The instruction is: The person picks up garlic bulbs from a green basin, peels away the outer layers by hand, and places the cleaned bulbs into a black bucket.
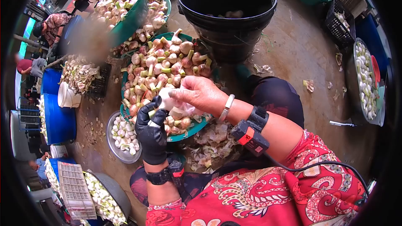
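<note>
My left hand (151, 132), in a black glove, grips a garlic bulb (166, 99) by its green stem. My bare right hand (200, 95) pinches the white papery skin (184, 109) on the same bulb from the right. Both hands hover over the near edge of a teal basin (191, 129) heaped with unpeeled pinkish garlic bulbs (163, 69). A small metal dish (113, 145) of peeled white garlic lies just left of my left hand.
A big black bucket (228, 14) stands behind the basin. Peeled skins (209, 148) litter the floor by my knees. More teal basins of garlic (125, 4) lie far left, a tub of peeled garlic (365, 79) at the right. Other people sit at the upper left.
</note>
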Motion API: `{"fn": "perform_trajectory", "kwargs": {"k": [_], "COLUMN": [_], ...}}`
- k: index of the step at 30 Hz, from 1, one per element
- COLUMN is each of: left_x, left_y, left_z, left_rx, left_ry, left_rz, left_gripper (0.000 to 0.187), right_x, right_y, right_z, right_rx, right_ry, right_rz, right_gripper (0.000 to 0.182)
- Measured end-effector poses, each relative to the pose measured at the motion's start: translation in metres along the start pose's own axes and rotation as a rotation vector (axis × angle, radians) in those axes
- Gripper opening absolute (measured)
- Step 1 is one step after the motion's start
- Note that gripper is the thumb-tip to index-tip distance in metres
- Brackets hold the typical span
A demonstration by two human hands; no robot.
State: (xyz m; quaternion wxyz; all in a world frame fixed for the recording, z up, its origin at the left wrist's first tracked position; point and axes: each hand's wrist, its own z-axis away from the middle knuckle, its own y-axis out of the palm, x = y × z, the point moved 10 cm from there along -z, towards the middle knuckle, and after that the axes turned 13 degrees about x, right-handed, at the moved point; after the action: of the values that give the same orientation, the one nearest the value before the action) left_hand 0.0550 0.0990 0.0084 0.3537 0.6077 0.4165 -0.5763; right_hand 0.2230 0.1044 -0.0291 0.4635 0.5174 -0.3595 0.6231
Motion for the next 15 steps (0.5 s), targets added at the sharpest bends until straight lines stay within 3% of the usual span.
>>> {"fn": "perform_trajectory", "kwargs": {"k": [1, 5, 9, 11, 15], "left_x": [-0.012, -0.005, 0.004, 0.018, 0.012], "left_y": [0.004, 0.003, 0.004, 0.008, -0.002], "left_z": [0.000, -0.002, 0.000, 0.002, 0.004], "left_rx": [0.015, -0.019, -0.034, -0.031, -0.060], "left_ry": [0.050, -0.001, -0.055, -0.030, 0.000], "left_rz": [-0.255, -0.143, -0.057, 0.556, 0.344], "left_gripper": [0.025, 0.024, 0.025, 0.026, 0.028], "right_x": [-0.006, 0.000, -0.003, 0.001, 0.000], "right_y": [-0.001, 0.000, -0.009, -0.024, -0.008], "right_z": [-0.003, 0.001, 0.005, 0.007, 0.005], "right_rx": [-0.025, 0.003, -0.026, -0.138, 0.007], "right_ry": [0.004, -0.081, 0.059, 0.000, 0.020], "right_rz": [-0.121, -0.535, -0.460, -0.383, -0.456], "right_gripper": [0.025, 0.024, 0.010, 0.009, 0.010]}}
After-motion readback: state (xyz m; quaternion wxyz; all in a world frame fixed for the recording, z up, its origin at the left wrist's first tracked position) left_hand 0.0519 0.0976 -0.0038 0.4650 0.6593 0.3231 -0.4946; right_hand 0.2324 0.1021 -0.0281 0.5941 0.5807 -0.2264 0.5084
